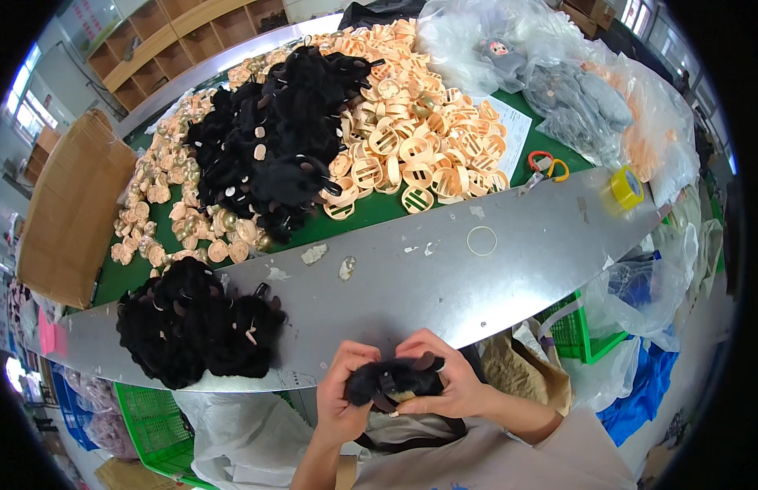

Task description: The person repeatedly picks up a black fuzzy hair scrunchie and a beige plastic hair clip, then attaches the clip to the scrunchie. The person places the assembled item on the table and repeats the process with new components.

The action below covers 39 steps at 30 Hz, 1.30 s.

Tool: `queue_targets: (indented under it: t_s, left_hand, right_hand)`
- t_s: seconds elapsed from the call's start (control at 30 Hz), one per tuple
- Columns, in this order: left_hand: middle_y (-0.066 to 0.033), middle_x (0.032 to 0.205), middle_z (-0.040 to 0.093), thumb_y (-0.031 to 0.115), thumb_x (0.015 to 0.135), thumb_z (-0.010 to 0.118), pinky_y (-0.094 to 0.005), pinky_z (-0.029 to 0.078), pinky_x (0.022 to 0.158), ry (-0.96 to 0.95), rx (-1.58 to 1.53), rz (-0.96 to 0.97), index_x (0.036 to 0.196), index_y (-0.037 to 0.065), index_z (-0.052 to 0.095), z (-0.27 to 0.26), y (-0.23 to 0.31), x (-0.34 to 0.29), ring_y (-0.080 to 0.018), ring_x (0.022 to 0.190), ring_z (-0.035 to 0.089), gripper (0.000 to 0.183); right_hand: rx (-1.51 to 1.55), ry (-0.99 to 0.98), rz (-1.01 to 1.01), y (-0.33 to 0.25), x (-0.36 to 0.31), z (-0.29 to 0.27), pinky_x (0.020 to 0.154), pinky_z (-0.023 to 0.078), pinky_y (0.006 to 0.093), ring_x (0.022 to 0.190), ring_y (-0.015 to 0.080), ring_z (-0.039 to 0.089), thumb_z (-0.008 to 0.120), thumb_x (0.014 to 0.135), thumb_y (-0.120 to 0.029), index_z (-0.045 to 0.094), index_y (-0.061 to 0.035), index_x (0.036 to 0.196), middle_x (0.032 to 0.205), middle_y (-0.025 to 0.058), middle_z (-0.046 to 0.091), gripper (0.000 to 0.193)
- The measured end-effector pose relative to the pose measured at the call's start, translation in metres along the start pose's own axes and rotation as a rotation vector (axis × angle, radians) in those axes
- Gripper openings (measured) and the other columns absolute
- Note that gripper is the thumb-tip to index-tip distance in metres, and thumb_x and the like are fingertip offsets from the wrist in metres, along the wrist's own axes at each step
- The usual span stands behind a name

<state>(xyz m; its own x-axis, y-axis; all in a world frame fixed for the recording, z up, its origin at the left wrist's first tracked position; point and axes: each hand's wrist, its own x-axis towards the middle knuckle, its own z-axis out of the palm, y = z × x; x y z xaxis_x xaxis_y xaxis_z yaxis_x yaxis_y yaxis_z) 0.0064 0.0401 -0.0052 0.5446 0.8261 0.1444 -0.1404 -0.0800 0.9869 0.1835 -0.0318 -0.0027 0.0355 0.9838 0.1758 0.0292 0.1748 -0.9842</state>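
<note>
Both my hands hold one small black plush piece [389,378] just off the front edge of the metal table strip [411,278]. My left hand [343,396] has its fingers closed round the left end of the plush. On the other end, my right hand [454,382] grips with the thumb along the near side. Brown ear-like flaps and a pale patch show on the plush between my hands. A heap of similar black plush pieces [195,322] lies on the strip to the left. Farther back is a larger black plush pile [285,122].
Peach slotted plastic rings [415,151] and peach round parts with gold balls [179,167] cover the green tabletop. Red-and-orange-handled scissors [549,166], a yellow tape roll [627,189] and a rubber band [482,241] lie at right. A cardboard box [73,212] stands left; green crates [154,425] sit below.
</note>
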Motion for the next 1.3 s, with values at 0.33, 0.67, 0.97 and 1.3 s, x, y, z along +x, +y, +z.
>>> queue_targets:
  t_s: [0.33, 0.67, 0.97, 1.3]
  left_hand:
    - [-0.0143, 0.101, 0.052, -0.013, 0.075, 0.047, -0.0374, 0.047, 0.090, -0.110, -0.286, 0.055, 0.095, -0.001, 0.055, 0.007, -0.009, -0.005, -0.0222, 0.093, 0.054, 0.025]
    - [-0.0139, 0.101, 0.053, 0.007, 0.078, 0.070, -0.0397, 0.048, 0.090, -0.411, -0.356, 0.013, 0.094, 0.000, 0.056, -0.015, 0.006, -0.014, -0.0275, 0.096, 0.056, 0.021]
    - [-0.0138, 0.100, 0.054, 0.011, 0.077, 0.080, -0.0349, 0.050, 0.080, -0.185, -0.020, 0.046, 0.089, 0.002, 0.053, 0.006, 0.008, -0.038, -0.0249, 0.089, 0.059, 0.031]
    - [-0.0122, 0.098, 0.055, 0.023, 0.076, 0.080, -0.0297, 0.046, 0.076, 0.275, 0.338, 0.139, 0.084, 0.004, 0.049, 0.035, -0.002, -0.033, -0.0180, 0.085, 0.057, 0.038]
  right_hand:
    - [-0.277, -0.059, -0.223, -0.009, -0.006, 0.002, 0.075, 0.045, 0.0354, 0.086, 0.0256, 0.053, 0.087, 0.068, -0.024, 0.061, -0.0027, 0.091, 0.103, 0.0096, 0.054, 0.041]
    - [-0.240, -0.081, -0.373, -0.022, -0.025, 0.016, 0.053, 0.046, 0.0335, 0.062, 0.0274, 0.055, 0.073, 0.066, -0.013, 0.054, -0.0014, 0.082, 0.081, 0.0112, 0.056, 0.027]
    - [-0.200, -0.038, -0.380, -0.030, -0.023, 0.010, 0.045, 0.041, 0.0309, 0.054, 0.0228, 0.052, 0.073, 0.067, -0.008, 0.054, -0.0031, 0.075, 0.072, 0.0075, 0.050, 0.020]
    - [-0.554, 0.428, -0.499, -0.006, -0.007, 0.024, 0.050, 0.047, 0.0287, 0.055, 0.0222, 0.057, 0.072, 0.068, -0.009, 0.061, 0.0007, 0.077, 0.070, 0.0104, 0.062, 0.018]
